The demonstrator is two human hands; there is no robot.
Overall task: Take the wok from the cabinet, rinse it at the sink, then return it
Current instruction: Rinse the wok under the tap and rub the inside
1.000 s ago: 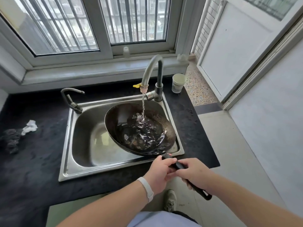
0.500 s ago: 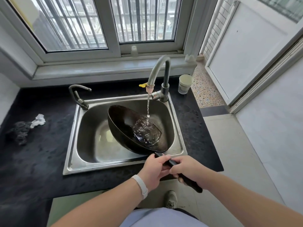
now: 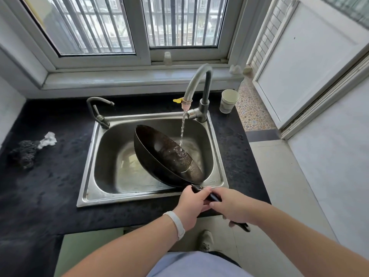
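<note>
A dark wok (image 3: 159, 156) sits tilted steeply on its side inside the steel sink (image 3: 111, 156), its open face turned to the right. Water runs from the tall faucet (image 3: 199, 86) onto the wok's inner wall. My left hand (image 3: 191, 204) grips the black handle close to the pan. My right hand (image 3: 233, 208) grips the same handle further back, and the handle's end sticks out below it. The cabinet is not in view.
A smaller tap (image 3: 97, 112) stands at the sink's back left. A paper cup (image 3: 228, 102) sits on the black counter (image 3: 50, 186) right of the faucet. A dark scrubber (image 3: 24, 152) and a white scrap (image 3: 48, 139) lie at the left. A white door (image 3: 299, 56) stands at the right.
The wok has been rolled from nearly level to steeply tilted, and the water that pooled in it has poured out. Both hands stayed on the handle.
</note>
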